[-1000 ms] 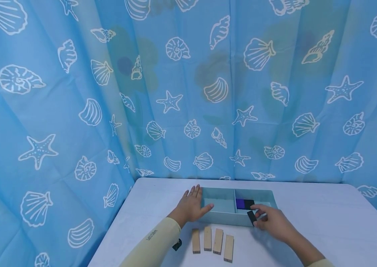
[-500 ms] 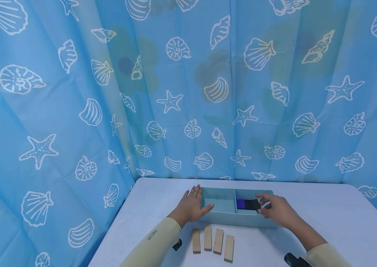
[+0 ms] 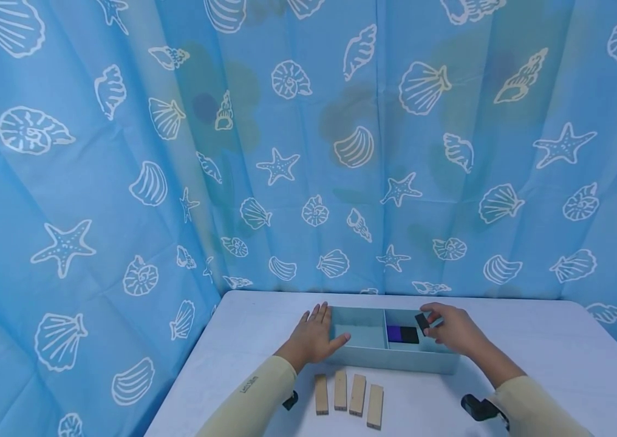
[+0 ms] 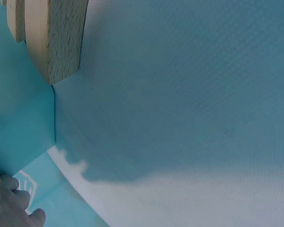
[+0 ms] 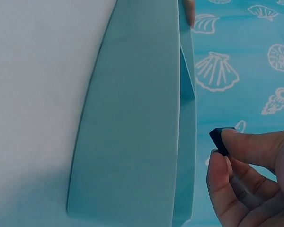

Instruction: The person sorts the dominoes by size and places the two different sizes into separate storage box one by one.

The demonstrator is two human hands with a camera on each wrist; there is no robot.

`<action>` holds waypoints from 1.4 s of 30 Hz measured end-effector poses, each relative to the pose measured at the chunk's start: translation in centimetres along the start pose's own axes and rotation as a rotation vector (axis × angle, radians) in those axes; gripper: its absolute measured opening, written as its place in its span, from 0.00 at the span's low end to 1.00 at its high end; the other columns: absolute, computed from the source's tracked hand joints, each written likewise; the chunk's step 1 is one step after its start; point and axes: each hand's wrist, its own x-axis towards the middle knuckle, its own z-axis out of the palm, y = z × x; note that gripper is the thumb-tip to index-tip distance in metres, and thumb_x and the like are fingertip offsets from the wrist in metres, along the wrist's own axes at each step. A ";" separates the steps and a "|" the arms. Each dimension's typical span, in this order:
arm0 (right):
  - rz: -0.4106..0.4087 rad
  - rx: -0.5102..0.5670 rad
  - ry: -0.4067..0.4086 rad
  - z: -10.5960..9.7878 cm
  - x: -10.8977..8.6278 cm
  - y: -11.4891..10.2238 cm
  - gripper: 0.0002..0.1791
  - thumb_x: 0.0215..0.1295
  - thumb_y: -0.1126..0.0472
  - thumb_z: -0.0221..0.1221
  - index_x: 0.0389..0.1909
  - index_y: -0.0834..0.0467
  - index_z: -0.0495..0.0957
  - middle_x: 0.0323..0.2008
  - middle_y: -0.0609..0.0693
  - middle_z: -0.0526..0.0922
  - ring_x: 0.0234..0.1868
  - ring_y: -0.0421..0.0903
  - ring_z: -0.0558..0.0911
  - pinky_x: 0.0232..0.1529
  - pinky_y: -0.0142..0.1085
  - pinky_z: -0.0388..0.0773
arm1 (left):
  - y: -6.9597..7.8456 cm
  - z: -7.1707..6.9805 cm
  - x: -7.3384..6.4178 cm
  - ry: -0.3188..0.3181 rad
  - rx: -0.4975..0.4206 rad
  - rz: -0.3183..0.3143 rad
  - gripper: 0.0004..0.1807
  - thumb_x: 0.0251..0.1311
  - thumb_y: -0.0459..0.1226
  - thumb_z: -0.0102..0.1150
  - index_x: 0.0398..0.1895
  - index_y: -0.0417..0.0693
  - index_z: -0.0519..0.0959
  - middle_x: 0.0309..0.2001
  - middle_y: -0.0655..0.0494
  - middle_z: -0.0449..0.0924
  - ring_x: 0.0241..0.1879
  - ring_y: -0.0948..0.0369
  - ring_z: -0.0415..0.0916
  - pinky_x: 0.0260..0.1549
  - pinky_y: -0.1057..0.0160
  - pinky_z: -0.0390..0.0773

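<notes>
My right hand [image 3: 453, 328] pinches a small black block [image 3: 422, 324] between thumb and fingertips, over the right compartment of a pale blue-green divided box [image 3: 396, 359]. In the right wrist view, the black block [image 5: 220, 139] shows at the tips of thumb and forefinger. Below it in that compartment, a purple block [image 3: 393, 334] and another black block [image 3: 409, 335] lie side by side. With fingers extended, my left hand [image 3: 311, 338] rests against the box's left end, its thumb over the front rim. The left compartment [image 3: 354, 334] shows a bare floor.
Several wooden blocks [image 3: 340, 391] lie in a loose row in front of the box on the white table [image 3: 254, 328]. A blue shell-patterned curtain [image 3: 308, 182] hangs behind and to the left. Dark wrist cameras [image 3: 478, 406] sit near both sleeves.
My right hand has carried the black block from the box's front wall to the right and back, over the right compartment, and turned it. The left hand has stayed in place.
</notes>
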 end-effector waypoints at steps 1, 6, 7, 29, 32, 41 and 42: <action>0.011 -0.005 0.002 0.0 0.2 0.0 0.29 0.60 0.71 0.64 0.63 0.66 0.70 0.44 0.58 0.77 0.35 0.48 0.82 0.35 0.41 0.83 | 0.0 0.0 0.0 -0.001 0.001 0.001 0.51 0.64 0.70 0.32 0.76 0.40 0.50 0.76 0.47 0.47 0.74 0.52 0.44 0.69 0.48 0.49; 0.058 -0.026 0.010 -0.1 0.8 0.2 0.28 0.61 0.70 0.64 0.62 0.67 0.70 0.44 0.61 0.77 0.31 0.46 0.81 0.35 0.42 0.83 | 0.0 0.0 0.0 -0.001 0.009 0.004 0.51 0.65 0.69 0.32 0.76 0.40 0.50 0.76 0.47 0.47 0.74 0.52 0.45 0.69 0.48 0.50; 0.066 -0.025 0.012 -0.1 0.9 0.3 0.28 0.61 0.70 0.64 0.62 0.67 0.70 0.44 0.61 0.77 0.31 0.46 0.81 0.35 0.42 0.83 | 0.1 0.0 0.1 0.000 0.008 0.005 0.51 0.65 0.69 0.32 0.76 0.40 0.50 0.76 0.46 0.48 0.74 0.51 0.45 0.69 0.48 0.50; 0.086 -0.060 0.028 1.6 2.3 1.1 0.25 0.59 0.72 0.63 0.58 0.71 0.71 0.37 0.57 0.78 0.30 0.47 0.80 0.32 0.40 0.82 | 0.0 0.4 0.1 0.008 -0.006 -0.004 0.51 0.64 0.69 0.33 0.76 0.41 0.51 0.76 0.47 0.49 0.74 0.51 0.45 0.69 0.47 0.50; 0.092 -0.094 0.027 1.9 2.5 1.0 0.24 0.59 0.72 0.63 0.57 0.72 0.71 0.35 0.56 0.78 0.29 0.46 0.80 0.31 0.40 0.80 | -0.1 0.5 0.1 0.008 -0.007 -0.004 0.51 0.64 0.70 0.33 0.76 0.40 0.50 0.76 0.47 0.48 0.74 0.51 0.45 0.69 0.47 0.50; 0.160 -0.202 0.003 2.5 3.1 0.5 0.21 0.59 0.72 0.62 0.53 0.74 0.74 0.41 0.64 0.80 0.42 0.59 0.80 0.46 0.53 0.78 | 0.0 0.4 0.2 -0.004 -0.012 -0.012 0.51 0.64 0.70 0.32 0.77 0.41 0.49 0.76 0.48 0.47 0.75 0.52 0.44 0.69 0.47 0.48; 0.164 -0.218 0.002 2.6 3.2 0.4 0.20 0.59 0.72 0.62 0.52 0.74 0.74 0.42 0.65 0.80 0.44 0.60 0.79 0.47 0.55 0.77 | 0.0 0.3 0.2 -0.004 -0.013 -0.013 0.51 0.64 0.70 0.33 0.77 0.41 0.49 0.76 0.48 0.47 0.75 0.51 0.44 0.69 0.47 0.49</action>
